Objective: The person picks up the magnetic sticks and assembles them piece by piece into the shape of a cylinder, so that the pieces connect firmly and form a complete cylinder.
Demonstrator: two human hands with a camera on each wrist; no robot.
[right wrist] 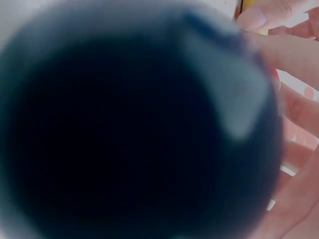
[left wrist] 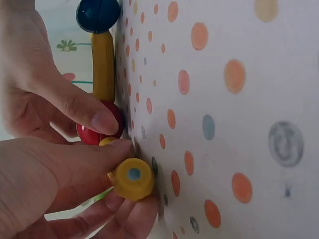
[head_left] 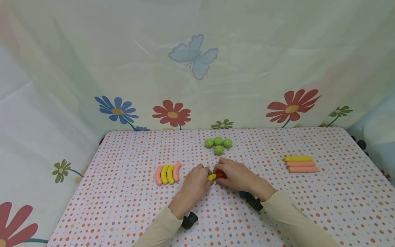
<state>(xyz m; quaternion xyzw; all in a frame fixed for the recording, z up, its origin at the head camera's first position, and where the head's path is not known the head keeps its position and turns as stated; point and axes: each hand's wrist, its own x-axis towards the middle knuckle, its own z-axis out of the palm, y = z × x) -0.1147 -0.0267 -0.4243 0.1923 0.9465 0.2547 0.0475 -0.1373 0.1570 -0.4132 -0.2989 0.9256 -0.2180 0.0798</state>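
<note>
My left hand (head_left: 195, 180) pinches a short yellow magnetic piece (left wrist: 132, 191), with a grey-blue disc in its facing end. Against its other side sits a red ball (left wrist: 94, 133), which my right hand (head_left: 236, 175) holds between thumb and fingers. From the red ball a yellow rod (left wrist: 103, 67) runs to a dark blue ball (left wrist: 98, 14), so these form one chain close over the table. In the right wrist view the dark blue ball (right wrist: 129, 139) is large and blurred, covering most of the picture; right-hand fingers (right wrist: 299, 104) show at its edge.
Pink and yellow curved rods (head_left: 167, 174) lie in a row on the left. Several green balls (head_left: 218, 141) are grouped behind the hands. Straight rods, one yellow (head_left: 298, 159) and two pink (head_left: 302, 169), lie to the right. The table cloth (head_left: 123, 206) is dotted; a printed curtain (head_left: 247, 61) hangs behind.
</note>
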